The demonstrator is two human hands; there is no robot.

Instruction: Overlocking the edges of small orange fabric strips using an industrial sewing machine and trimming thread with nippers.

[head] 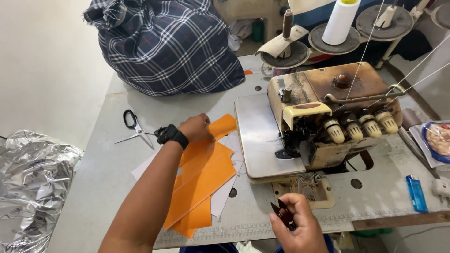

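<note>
My left hand [196, 128] presses flat on the orange strips [201, 182] at centre frame; my right hand [295, 225], lower centre, is clamped on small thread snips [282, 213].

A worn grey worktable [112, 154] carries black-handled scissors [134, 127], orange fabric strips [201, 182], a blue plastic lighter [416, 193], a dark plaid cloth bundle [166, 44] and a rusty overlock sewing machine [328, 119].

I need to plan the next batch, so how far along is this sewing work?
Done: orange strips lie cut and stacked on the table. In hand: the left hand rests on the top strip, and the right hand holds thread snips. Left: nothing lies under the overlock machine foot, so stitching looks pending.
</note>
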